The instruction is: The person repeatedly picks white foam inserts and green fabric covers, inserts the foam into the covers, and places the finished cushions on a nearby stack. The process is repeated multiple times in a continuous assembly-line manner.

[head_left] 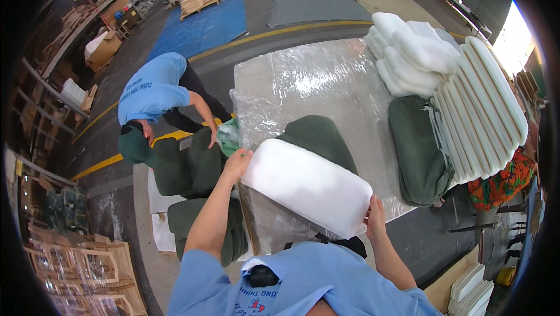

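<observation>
A white padded cushion (306, 187), rounded at the corners, spans the space in front of me, tilted down toward the right. My left hand (237, 164) is closed on its upper left corner. At the opposite end my right hand (376, 218) grips the edge, its fingers partly hidden behind the pad. Beyond the cushion, a dark green fabric piece (322, 138) lies on the plastic-covered table (309, 85), partly covered from sight. Near my left hand is a light green cloth or bag (228, 137), which a co-worker's hand (213, 138) reaches toward.
A co-worker in a blue shirt (153, 85) bends over dark green cushions (207, 164) at the left. On the right stand a dark green cushion stack (420, 149), a tall row of white pads (481, 112) and piled white padding (411, 53). Wooden frames (96, 266) sit at lower left.
</observation>
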`<state>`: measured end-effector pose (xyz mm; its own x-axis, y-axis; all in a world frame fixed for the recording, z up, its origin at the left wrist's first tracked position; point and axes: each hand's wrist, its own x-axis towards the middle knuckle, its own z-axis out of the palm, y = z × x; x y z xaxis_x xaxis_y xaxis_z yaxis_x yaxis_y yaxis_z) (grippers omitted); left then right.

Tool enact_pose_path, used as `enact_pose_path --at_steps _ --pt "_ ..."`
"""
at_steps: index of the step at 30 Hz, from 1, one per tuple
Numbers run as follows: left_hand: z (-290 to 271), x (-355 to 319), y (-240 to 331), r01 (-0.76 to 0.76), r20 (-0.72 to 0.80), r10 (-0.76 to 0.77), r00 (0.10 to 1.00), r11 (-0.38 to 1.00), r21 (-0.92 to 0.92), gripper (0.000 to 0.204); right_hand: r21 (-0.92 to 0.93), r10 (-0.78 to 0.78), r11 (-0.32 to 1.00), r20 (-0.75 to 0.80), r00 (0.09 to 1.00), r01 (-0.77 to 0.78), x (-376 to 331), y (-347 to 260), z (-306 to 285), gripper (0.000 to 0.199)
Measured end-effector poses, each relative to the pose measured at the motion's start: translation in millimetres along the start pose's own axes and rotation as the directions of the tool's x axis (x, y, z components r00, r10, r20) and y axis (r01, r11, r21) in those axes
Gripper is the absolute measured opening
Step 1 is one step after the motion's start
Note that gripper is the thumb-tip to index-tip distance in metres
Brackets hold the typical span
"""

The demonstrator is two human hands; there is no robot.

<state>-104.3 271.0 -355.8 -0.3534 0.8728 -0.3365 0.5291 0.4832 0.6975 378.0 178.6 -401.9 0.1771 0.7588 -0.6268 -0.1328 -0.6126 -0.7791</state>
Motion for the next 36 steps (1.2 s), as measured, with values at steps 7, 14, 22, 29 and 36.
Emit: enact_pose_path --at_steps 7,14,22,29,36 --pt "24 25 -12 0.079 0.051 -0.075 0.996 0.994 -0.074 0.063 -0.104 -0.064 0.993 -0.034 0.997 0.06 3 5 14 0.053" --pt "34 -79 -24 0.202 0.173 -0.129 0.976 0.826 -0.527 0.047 -0.117 -0.248 0.966 -0.159 0.955 0.232 -23 2 -15 0.049" --pt "89 -159 -65 0.31 0.116 -0.294 0.949 0.791 -0.527 0.049 -0.291 -0.189 0.939 0.01 0.982 0.184 16 12 -58 0.04" --pt "52 -135 -50 0.415 0.186 -0.372 0.91 0.835 -0.361 0.061 -0.617 -0.356 0.703 0.122 0.926 0.352 95 -55 -65 0.052" --pt "53 -111 -34 0.514 0.483 -0.309 0.819 0.77 -0.379 0.068 -0.665 0.059 0.733 0.269 0.961 0.141 107 -93 -32 0.051"
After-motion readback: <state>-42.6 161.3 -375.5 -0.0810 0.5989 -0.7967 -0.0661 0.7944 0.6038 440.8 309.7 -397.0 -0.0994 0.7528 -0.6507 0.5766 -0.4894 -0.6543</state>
